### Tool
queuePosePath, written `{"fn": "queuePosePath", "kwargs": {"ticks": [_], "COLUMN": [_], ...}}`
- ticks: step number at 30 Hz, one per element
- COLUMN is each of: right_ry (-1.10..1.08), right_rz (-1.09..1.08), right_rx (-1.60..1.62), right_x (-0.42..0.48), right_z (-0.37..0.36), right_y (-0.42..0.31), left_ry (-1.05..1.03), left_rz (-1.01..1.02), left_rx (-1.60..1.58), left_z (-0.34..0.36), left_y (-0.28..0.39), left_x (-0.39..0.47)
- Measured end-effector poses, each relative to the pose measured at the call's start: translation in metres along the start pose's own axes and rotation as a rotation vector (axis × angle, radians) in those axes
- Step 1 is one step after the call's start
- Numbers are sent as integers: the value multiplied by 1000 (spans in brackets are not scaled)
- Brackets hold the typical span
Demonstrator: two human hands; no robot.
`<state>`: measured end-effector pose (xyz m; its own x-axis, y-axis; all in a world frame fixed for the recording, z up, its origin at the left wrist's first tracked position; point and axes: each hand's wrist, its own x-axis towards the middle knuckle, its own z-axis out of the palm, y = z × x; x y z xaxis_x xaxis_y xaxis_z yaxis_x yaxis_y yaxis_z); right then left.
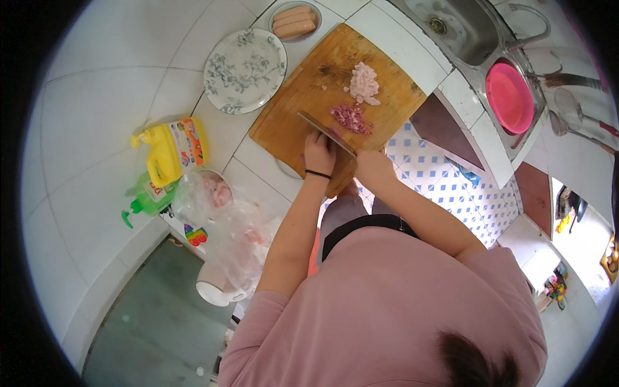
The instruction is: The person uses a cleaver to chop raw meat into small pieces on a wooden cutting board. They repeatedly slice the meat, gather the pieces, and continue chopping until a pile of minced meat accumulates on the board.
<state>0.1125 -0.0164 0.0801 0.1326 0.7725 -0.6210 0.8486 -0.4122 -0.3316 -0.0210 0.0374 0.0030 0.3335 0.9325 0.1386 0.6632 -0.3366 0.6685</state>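
A wooden cutting board [285,121] lies on the tiled counter before me. My right hand [375,169] is closed round the handle of a kitchen knife [329,132], whose blade rests low over the board. Beside the blade, my left hand [319,154] presses down with bent fingers on a bit of reddish food, mostly hidden under them. Past the knife lies a small heap of chopped dark red meat [351,118]. Farther up the board is a heap of pale pink chopped pieces [364,83].
A floral plate [245,71] and a bowl of sausages [295,22] stand beyond the board. Yellow [176,150] and green bottles [154,193] and plastic bags [242,237] are at left. A sink [464,29] with a pink basin [509,98] is at right.
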Motion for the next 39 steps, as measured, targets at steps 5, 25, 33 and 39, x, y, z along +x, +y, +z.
{"fn": "queuePosePath", "kwargs": {"ticks": [5,25,33,39], "right_ry": [91,-50,95,111], "right_rz": [23,-169,-77,-35], "right_rx": [45,-179,-71,73], "right_x": [12,28,31,0], "right_z": [-31,-34,-32,-14], "right_y": [8,-15,3,-7], "left_ry": [-17,42,93,76], "left_rz": [38,-42,-23,17], "left_rx": [-93,19,-111,-43], "left_z": [-5,0,-3,-4], "left_y": [-5,1,-6,1], "left_x": [-1,-6,-10,-8]}}
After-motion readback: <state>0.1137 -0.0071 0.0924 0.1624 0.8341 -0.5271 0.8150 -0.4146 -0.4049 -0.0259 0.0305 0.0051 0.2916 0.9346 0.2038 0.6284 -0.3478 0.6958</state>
